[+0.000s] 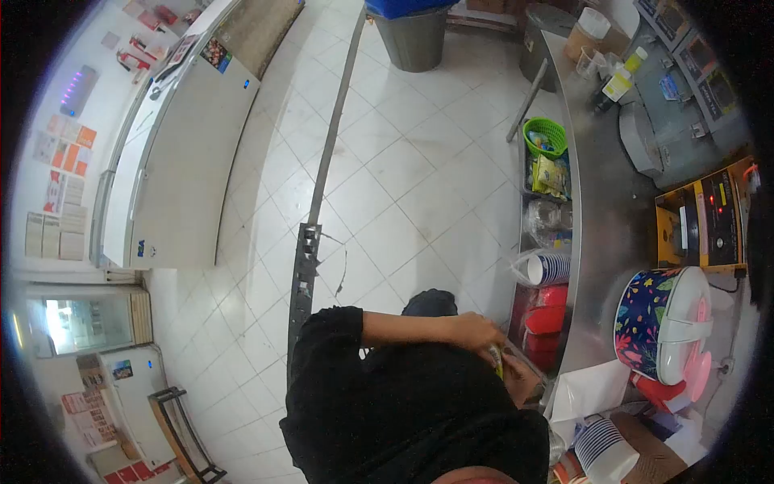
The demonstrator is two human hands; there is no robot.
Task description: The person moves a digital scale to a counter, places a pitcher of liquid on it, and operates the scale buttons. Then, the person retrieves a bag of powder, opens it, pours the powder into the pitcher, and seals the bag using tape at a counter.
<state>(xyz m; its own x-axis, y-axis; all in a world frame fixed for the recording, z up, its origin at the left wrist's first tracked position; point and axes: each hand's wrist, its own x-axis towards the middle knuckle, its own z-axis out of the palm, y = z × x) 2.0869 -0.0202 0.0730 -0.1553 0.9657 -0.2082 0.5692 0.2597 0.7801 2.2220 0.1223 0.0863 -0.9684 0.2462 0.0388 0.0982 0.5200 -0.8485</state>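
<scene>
My left hand (474, 331) reaches across from the left, its fingers curled at the edge of the metal counter. Just below it, my right hand (522, 381) is closed in front of my body. Between the two hands shows a small yellow-green thing (498, 365), mostly hidden by the fingers and my black sleeve. A thin pale edge also runs beside the hands; what it belongs to is not clear. Both hands seem closed around this spot, but I cannot make out what each one grips. Red packages (545, 319) lie on the shelf close by.
The steel counter (601, 242) runs along my right, bearing a flowered round container (645, 323), a black-and-yellow machine (709, 218) and stacked paper cups (605, 452). A green basket (545, 137) sits on the shelf beneath. A white chest freezer (185, 161) stands at left.
</scene>
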